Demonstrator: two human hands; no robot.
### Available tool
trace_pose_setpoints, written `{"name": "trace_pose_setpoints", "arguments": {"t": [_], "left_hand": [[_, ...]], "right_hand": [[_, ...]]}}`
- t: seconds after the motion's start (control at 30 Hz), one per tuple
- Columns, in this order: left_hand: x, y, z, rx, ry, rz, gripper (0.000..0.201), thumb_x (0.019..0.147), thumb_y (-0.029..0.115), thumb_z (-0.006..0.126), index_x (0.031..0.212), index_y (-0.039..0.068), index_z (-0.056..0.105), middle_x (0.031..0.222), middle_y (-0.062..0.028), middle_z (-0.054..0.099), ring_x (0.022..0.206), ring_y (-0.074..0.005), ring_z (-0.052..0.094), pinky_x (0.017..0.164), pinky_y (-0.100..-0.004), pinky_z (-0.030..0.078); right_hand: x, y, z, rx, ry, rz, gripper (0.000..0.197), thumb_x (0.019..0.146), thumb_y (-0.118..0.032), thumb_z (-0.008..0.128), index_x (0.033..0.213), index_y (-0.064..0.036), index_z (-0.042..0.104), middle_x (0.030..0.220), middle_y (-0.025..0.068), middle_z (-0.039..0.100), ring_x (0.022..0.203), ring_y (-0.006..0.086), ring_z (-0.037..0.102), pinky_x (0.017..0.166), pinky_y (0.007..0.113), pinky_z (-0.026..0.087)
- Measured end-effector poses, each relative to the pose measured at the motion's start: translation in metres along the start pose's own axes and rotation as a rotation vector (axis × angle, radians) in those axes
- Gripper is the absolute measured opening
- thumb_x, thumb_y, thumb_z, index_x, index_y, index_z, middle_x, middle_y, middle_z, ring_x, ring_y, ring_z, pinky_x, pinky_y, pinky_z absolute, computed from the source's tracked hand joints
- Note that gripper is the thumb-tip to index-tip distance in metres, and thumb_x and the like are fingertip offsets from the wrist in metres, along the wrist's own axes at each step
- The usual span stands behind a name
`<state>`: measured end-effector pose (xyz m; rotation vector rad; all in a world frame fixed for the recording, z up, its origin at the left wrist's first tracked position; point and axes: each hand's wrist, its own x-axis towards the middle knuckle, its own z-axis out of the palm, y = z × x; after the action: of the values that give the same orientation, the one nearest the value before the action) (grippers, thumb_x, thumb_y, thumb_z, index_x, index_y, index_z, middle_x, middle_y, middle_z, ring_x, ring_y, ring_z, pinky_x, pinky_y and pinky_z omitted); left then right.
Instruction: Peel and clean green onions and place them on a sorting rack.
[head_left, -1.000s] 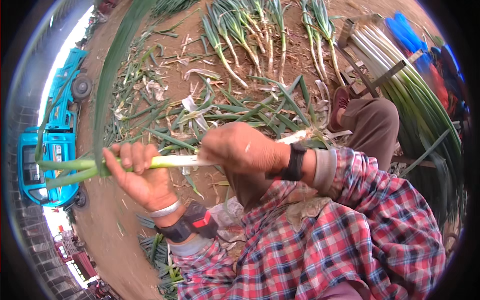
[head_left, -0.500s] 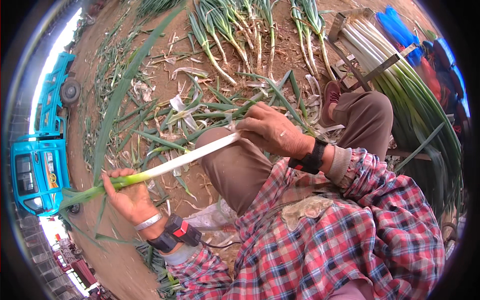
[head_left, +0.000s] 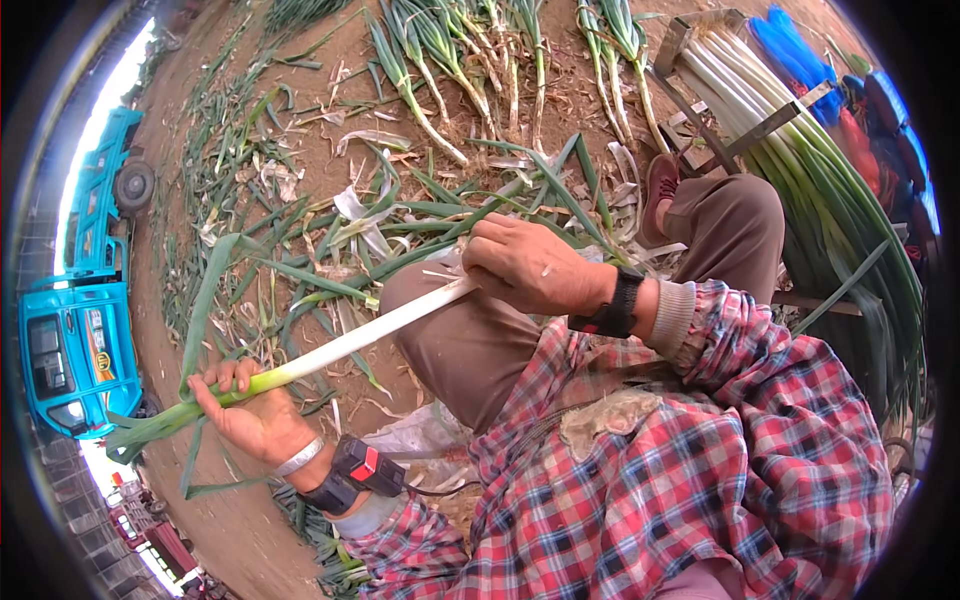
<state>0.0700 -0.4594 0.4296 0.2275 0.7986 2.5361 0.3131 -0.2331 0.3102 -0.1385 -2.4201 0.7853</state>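
Note:
A long green onion [head_left: 370, 332] lies slantwise across my lap, its white shank toward the right and its green leaves toward the left. My left hand [head_left: 260, 425] is closed round the pale green part where the leaves begin. At the white root end, my right hand [head_left: 540, 268] pinches with bent fingers. Those fingers hide the very tip of the onion, and small whitish shreds stick out beside them. One bent leaf [head_left: 207, 310] rises from beyond my left hand.
Untrimmed green onions [head_left: 430, 105] lie in a row on the soil ahead. Stripped leaves [head_left: 340, 255] litter the ground before my knee. At right, a metal rack [head_left: 765, 130] holds a thick bundle of cleaned onions [head_left: 825, 195]. A blue truck [head_left: 85, 350] stands at far left.
The onion's leafy end and my left hand have dropped slightly. The tall upright leaf has folded down to the left. My right hand stays at the root end, where shreds now show.

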Motion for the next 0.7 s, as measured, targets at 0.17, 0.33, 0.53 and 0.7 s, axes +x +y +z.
{"name": "trace_pose_setpoints", "arguments": {"t": [0.17,0.33,0.53,0.7], "left_hand": [[-0.003,-0.006,0.003,0.145,0.101,0.075,0.015,0.096,0.018,0.057,0.091,0.009,0.045,0.071,0.0013,0.042,0.062,-0.0089,0.040,0.052,-0.0242,0.036],[-0.007,-0.006,0.009,0.010,0.084,0.043,0.014,0.096,0.017,0.057,0.093,0.009,0.046,0.071,0.0012,0.041,0.062,-0.0092,0.039,0.052,-0.0245,0.035],[-0.009,-0.007,0.015,0.026,-0.010,0.083,0.015,0.094,0.016,0.060,0.090,0.008,0.048,0.072,0.0000,0.044,0.058,-0.0106,0.038,0.049,-0.0252,0.033],[-0.010,-0.006,0.018,0.031,-0.070,0.066,0.020,0.093,0.017,0.062,0.085,0.007,0.047,0.070,-0.0005,0.045,0.053,-0.0105,0.036,0.045,-0.0253,0.031]], "right_hand": [[-0.006,0.000,-0.002,0.065,0.004,-0.067,0.022,0.077,-0.010,0.066,0.097,-0.0051,0.060,0.089,0.0089,0.056,0.083,0.0276,0.054,0.072,0.038,0.047],[-0.009,0.002,0.001,0.029,-0.012,-0.070,0.020,0.076,-0.010,0.066,0.094,-0.0046,0.059,0.087,0.0085,0.055,0.082,0.0272,0.053,0.072,0.037,0.047],[-0.005,-0.002,0.004,0.015,0.011,0.023,0.012,0.078,-0.008,0.064,0.086,-0.0043,0.056,0.084,0.0099,0.054,0.080,0.0287,0.053,0.071,0.038,0.046],[-0.004,0.015,0.010,0.484,0.193,0.639,0.015,0.090,-0.014,0.055,0.084,-0.0004,0.057,0.074,0.0154,0.062,0.065,0.0325,0.061,0.058,0.040,0.048]]}}
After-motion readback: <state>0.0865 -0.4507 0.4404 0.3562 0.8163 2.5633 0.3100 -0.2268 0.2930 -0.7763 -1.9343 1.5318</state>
